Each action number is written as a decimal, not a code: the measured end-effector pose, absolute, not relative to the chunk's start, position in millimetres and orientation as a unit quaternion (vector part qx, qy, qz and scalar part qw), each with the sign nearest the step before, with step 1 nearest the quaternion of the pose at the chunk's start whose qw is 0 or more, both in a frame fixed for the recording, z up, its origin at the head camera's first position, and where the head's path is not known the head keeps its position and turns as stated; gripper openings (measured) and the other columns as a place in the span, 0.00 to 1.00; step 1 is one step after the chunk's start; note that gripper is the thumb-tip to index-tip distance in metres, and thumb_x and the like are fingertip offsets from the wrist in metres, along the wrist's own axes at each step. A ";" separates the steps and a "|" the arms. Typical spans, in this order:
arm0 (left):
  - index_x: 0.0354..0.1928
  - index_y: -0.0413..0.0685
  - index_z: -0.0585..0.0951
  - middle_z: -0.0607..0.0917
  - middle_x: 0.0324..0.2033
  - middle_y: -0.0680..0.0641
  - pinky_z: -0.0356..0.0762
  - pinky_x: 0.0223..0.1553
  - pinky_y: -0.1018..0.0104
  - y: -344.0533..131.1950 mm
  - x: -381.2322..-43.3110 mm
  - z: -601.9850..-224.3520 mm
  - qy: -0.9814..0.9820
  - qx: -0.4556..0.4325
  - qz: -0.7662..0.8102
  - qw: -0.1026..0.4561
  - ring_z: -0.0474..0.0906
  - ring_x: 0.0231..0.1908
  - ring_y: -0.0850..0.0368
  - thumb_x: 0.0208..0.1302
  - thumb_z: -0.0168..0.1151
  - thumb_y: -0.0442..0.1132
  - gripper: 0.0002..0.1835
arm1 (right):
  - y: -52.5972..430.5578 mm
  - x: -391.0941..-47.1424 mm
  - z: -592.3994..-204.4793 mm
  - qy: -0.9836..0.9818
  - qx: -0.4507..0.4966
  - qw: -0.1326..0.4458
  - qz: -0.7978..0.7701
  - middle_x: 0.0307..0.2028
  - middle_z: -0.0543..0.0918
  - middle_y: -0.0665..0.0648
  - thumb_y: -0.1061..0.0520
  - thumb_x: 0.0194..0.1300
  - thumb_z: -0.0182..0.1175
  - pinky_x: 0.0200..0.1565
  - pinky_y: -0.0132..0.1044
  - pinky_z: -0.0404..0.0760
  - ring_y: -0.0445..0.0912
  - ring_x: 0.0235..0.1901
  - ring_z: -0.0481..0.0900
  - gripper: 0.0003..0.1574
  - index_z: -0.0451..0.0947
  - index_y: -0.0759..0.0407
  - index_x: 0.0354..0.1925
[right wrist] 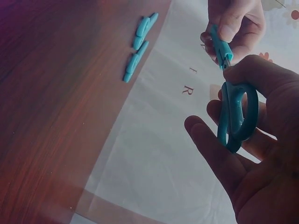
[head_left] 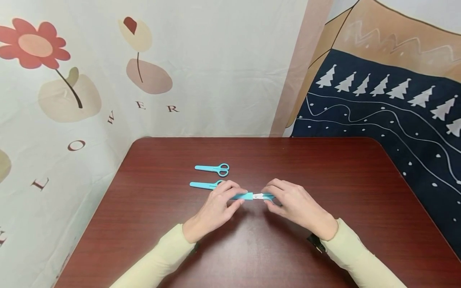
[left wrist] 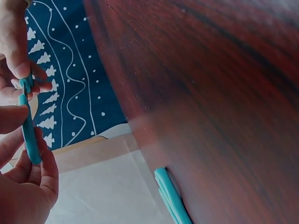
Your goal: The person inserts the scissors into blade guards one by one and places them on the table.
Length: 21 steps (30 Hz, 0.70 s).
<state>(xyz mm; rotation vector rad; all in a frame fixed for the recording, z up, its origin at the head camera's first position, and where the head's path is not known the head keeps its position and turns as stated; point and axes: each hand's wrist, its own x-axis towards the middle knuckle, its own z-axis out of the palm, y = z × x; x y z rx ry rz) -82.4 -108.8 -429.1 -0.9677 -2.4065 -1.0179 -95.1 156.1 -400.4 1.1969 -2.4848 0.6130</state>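
My left hand [head_left: 219, 202] pinches a light-blue blade cover [head_left: 245, 196] between thumb and fingers. In my right hand [head_left: 293, 200] are the blue handles of a pair of scissors [right wrist: 237, 112], pinched by the thumb and fingers near the pivot. Between the two hands a short silver stretch of the scissors' metal shows, with the blade ends hidden inside the cover. The left wrist view has the cover [left wrist: 29, 130] along the left fingers and the right fingers just beyond it. Both hands are close over the table's middle.
Two more pairs of blue scissors lie on the dark red-brown table [head_left: 144, 224]: one farther back [head_left: 212, 169], the other [head_left: 203, 185] right behind my left hand and partly covered by it. A printed cloth [head_left: 223, 72] hangs behind the table, with a navy tree-patterned one [head_left: 378, 104] at right.
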 end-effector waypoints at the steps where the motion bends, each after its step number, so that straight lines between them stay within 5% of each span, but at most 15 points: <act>1: 0.48 0.48 0.88 0.83 0.44 0.53 0.75 0.40 0.67 -108.6 -82.3 -428.9 -0.850 -0.342 -0.360 0.175 0.75 0.43 0.56 0.65 0.72 0.34 0.11 | 155.8 -95.1 -400.4 -0.869 0.418 0.157 0.215 0.41 0.82 0.47 0.59 0.58 0.76 0.38 0.33 0.85 0.37 0.34 0.79 0.16 0.84 0.55 0.45; 21: 0.47 0.46 0.88 0.83 0.43 0.52 0.75 0.39 0.66 -107.7 -81.4 -427.0 -0.853 -0.342 -0.353 0.175 0.75 0.42 0.56 0.64 0.73 0.34 0.10 | 151.3 -94.4 -401.2 -0.866 0.418 0.145 0.232 0.42 0.82 0.47 0.59 0.60 0.75 0.37 0.31 0.84 0.38 0.33 0.80 0.15 0.85 0.55 0.46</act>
